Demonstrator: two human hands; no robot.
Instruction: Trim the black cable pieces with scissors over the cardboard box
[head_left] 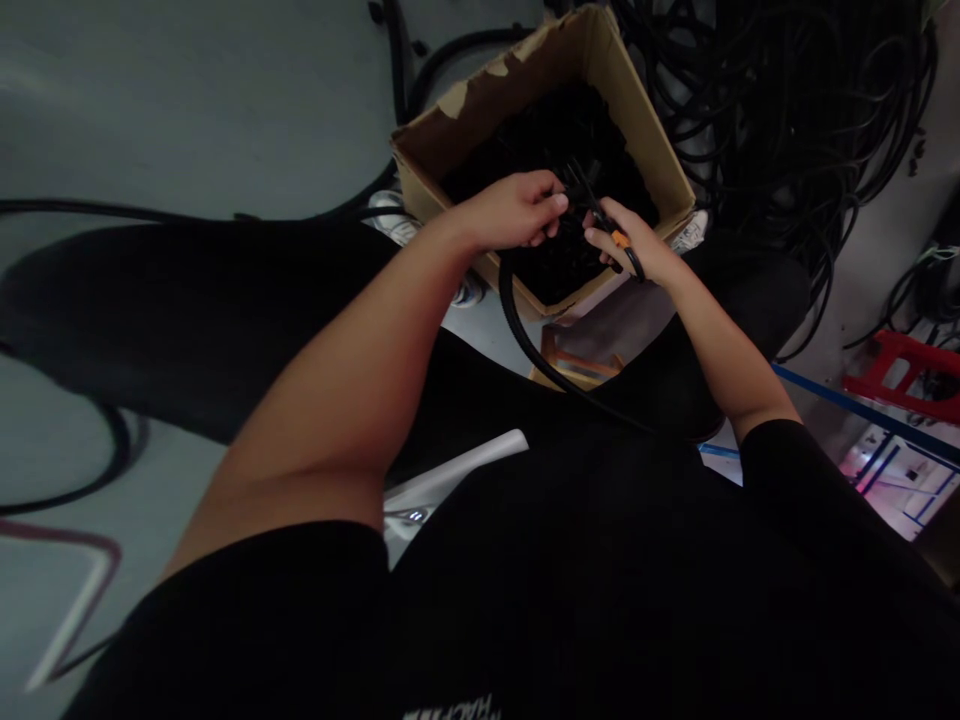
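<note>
Gripping scissors [620, 239] in the right hand [645, 236], over the open cardboard box [517, 85]. Showing a black handle loop at the rear and an orange patch beside the fingers. Pointing the dark blades up and to the left of the view, close to the left hand [516, 210]; blending into the dark inside of the box, too much for telling how far apart they stand. Pinching black tubing [523, 332] in the left hand, near the blades. Hiding partly behind that hand and wrist, then coming out thick, smoothly bent and plain black. Crossing the box's near rim, curving below its near corner, running toward the lower right and losing its outline against the black clothing [645, 500].
</note>
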